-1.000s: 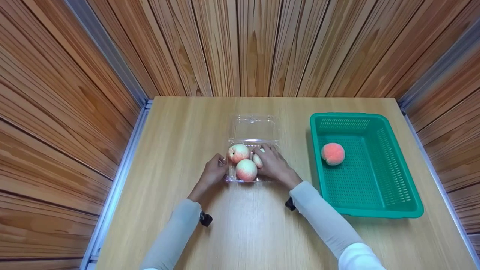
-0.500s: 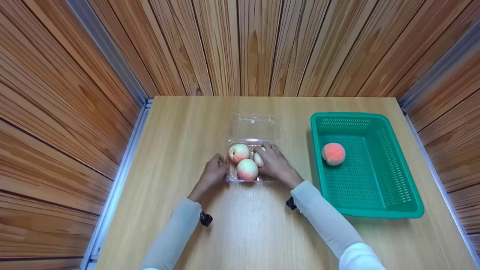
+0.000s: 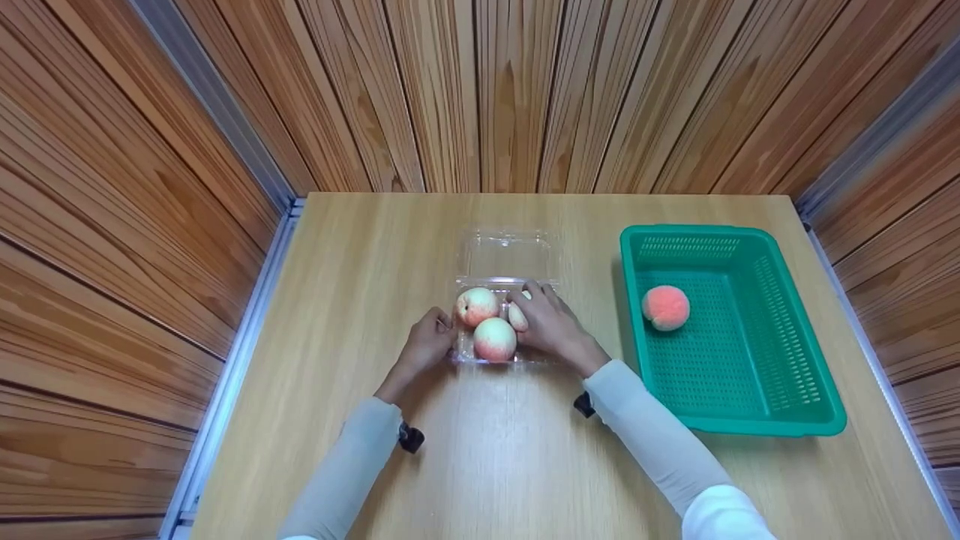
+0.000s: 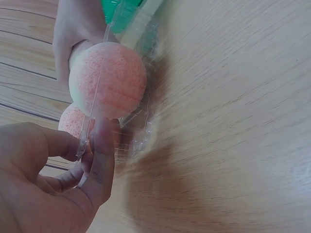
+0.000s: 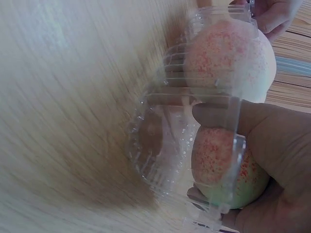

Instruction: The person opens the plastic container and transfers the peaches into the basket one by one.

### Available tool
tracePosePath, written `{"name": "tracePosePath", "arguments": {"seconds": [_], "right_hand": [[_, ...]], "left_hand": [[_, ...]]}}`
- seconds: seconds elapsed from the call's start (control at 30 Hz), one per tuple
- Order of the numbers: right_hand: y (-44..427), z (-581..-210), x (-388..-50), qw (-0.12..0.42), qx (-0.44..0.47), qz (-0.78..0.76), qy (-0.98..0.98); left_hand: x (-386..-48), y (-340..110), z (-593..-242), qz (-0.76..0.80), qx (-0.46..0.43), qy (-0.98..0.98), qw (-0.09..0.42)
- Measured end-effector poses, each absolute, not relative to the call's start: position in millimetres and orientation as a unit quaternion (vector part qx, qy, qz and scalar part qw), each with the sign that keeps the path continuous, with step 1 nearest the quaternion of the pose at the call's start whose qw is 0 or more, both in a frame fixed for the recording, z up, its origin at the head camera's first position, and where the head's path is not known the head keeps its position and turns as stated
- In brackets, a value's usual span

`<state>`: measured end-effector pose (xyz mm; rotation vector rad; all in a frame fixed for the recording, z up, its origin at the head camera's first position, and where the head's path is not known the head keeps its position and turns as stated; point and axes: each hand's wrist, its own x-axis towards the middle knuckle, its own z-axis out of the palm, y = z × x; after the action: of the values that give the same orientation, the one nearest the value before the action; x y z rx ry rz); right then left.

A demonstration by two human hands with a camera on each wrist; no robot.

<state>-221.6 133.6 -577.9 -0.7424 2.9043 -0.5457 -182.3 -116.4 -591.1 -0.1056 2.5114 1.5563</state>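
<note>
A clear plastic clamshell box lies with its lid (image 3: pixel 510 256) folded back, away from the person. In its tray, two pale peaches with red blush sit at the left: a rear peach (image 3: pixel 478 306) and a front peach (image 3: pixel 495 340). At the tray's left edge, my left hand (image 3: pixel 429 341) pinches the plastic rim (image 4: pixel 83 138) between thumb and fingers. My right hand (image 3: pixel 553 326) grips a third peach (image 5: pixel 218 165) inside the tray's right side, its fingers and thumb around the fruit. In the head view that hand covers most of this peach.
To the right stands a green perforated basket (image 3: pixel 750 431) holding one pink peach (image 3: pixel 666 308) near its left wall. The wooden table (image 3: pixel 487 465) is bordered by wood-plank walls (image 3: pixel 510 97) at the back and sides. Small black devices sit at both wrists.
My right hand has shifted very slightly right and away from me with the peach in its grip. The left hand stays at the box's rim.
</note>
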Motion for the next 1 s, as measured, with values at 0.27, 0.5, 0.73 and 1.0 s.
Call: {"name": "tracePosePath", "arguments": {"seconds": [0.27,0.5,0.73,1.0], "right_hand": [[135,-571,-221,0.058,-0.244,-0.175,0.952],[135,-561,-221,0.058,-0.246,-0.168,0.953],[134,-556,-220,0.048,-0.254,-0.159,0.953],[135,-551,-218,0.04,-0.255,-0.161,0.952]], "left_hand": [[-183,-116,-592,0.537,-0.04,0.836,0.101],[-183,-116,-593,0.536,-0.044,0.837,0.102],[-183,-116,-592,0.537,-0.051,0.835,0.105],[-184,-115,-594,0.551,-0.055,0.824,0.118]]}}
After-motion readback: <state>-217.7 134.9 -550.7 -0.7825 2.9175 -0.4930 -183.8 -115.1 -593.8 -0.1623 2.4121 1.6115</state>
